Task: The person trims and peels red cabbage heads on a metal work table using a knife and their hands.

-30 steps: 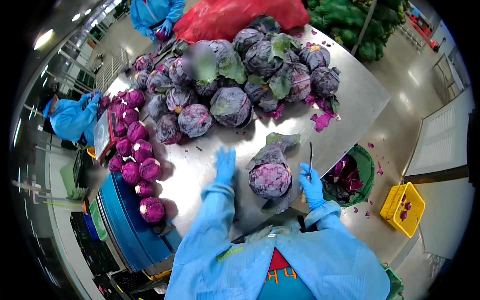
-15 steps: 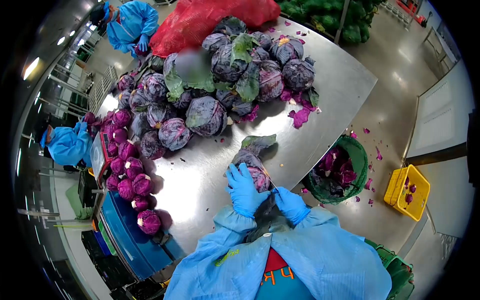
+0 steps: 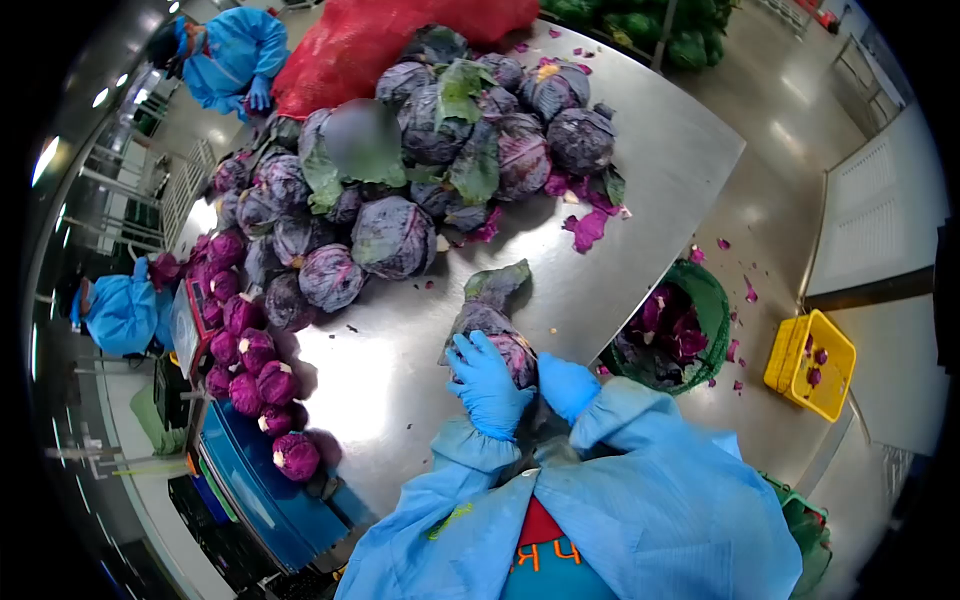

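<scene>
A red cabbage [image 3: 512,352] with dark, loose outer leaves lies on the steel table in front of me. One large leaf [image 3: 498,284] sticks out from its far side. My left hand [image 3: 490,388], in a blue glove, grips the cabbage from the near left, fingers over its top. At the cabbage's near right side is my right hand [image 3: 567,387], gloved too and closed. Whatever its fingers hold is hidden from view. Beyond them is a heap of untrimmed red cabbages [image 3: 395,238]. Peeled, bright purple cabbages [image 3: 257,350] are grouped at the left.
A red mesh sack [image 3: 385,45] lies behind the heap. Right of the steel table [image 3: 660,170] stands a green mesh-lined bin [image 3: 712,300] of purple leaves. A yellow crate [image 3: 835,375] and leaf scraps are on the floor. Two co-workers [image 3: 235,60] in blue stand left.
The view has shifted slightly. My right hand has turned and drawn in beside the cabbage; a thin edge seen earlier at its fingertips is now hidden. My left hand keeps its grip.
</scene>
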The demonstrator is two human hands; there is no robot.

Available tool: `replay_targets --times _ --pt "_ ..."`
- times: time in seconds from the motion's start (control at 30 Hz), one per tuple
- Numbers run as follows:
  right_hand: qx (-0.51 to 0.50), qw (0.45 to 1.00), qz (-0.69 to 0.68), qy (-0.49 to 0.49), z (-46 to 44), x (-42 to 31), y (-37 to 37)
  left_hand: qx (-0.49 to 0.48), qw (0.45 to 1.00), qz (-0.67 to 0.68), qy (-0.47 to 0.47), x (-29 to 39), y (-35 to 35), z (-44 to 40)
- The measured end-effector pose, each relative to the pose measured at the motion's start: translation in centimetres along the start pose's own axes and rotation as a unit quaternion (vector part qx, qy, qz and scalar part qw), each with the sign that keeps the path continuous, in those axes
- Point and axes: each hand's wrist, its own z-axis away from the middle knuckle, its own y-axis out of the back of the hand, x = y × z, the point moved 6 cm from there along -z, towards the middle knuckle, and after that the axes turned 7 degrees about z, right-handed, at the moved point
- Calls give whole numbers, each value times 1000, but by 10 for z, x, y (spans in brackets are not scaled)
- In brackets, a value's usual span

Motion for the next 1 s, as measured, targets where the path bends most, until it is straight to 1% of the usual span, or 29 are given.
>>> replay_targets --times 0.03,0.07,0.17,0.2,0.23,0.3,0.33,0.37,0.43,0.47,0.5,0.53,0.57,0.6,0.63,0.7,0.73,0.8,0.83,0.87,0.97,1.0 --pt "-8 1000 12 8 -13 4 -7 11 1000 -2 2 1 -4 0" --pt "-54 998 23 20 -33 10 -20 25 1000 -3 3 2 -5 1" --pt "-50 997 -15 63 -66 27 -31 25 1000 0 -7 5 4 7" --pt "-42 998 -45 -7 -63 36 -30 23 1000 8 -2 0 8 5" --pt "-23 998 -49 -22 -61 39 -29 37 997 52 -42 -8 12 0" --pt "2 998 -50 -42 -53 44 -32 65 982 144 -104 -46 8 -8" --pt "10 997 -63 -46 -51 49 -28 113 954 210 -182 -69 -2 -12" --pt "19 995 -80 -51 -49 51 -22 82 936 296 -173 -95 -11 -15" --pt "52 994 -66 -69 -27 45 9 29 873 460 -161 -132 -15 -20" --pt "87 991 -78 -72 -14 33 29 27 877 455 -151 -144 -12 -16" --pt "121 986 -88 -78 0 24 48 30 867 485 -110 -153 -16 -15" --pt "170 975 -137 -45 11 13 63 33 852 517 -68 -157 -24 -14" --pt "189 970 -155 5 14 -4 71 35 835 549 -26 -159 -32 -12" --pt "209 960 -176 56 16 -25 78 60 875 480 -34 -152 -24 -8" --pt "233 946 -199 104 14 -45 82 80 885 457 -44 -148 -22 -7" --pt "196 968 -14 156 -14 -79 64 115 905 404 -70 -140 -19 -5" --pt "182 968 131 109 -33 -84 37 144 923 349 -71 -140 -19 -3" --pt "161 960 213 82 -74 -62 3 96 877 468 -60 -150 -35 -5" --pt "149 954 250 68 -85 -57 2 70 848 522 -53 -152 -34 -7" --pt "153 956 248 21 -91 -43 5 21 824 564 -46 -151 -33 -10" --pt "237 954 181 -15 -87 15 22 34 874 485 -23 -160 -34 -11" --pt "244 953 175 -40 -81 37 30 1 858 513 -28 -147 -16 -13"
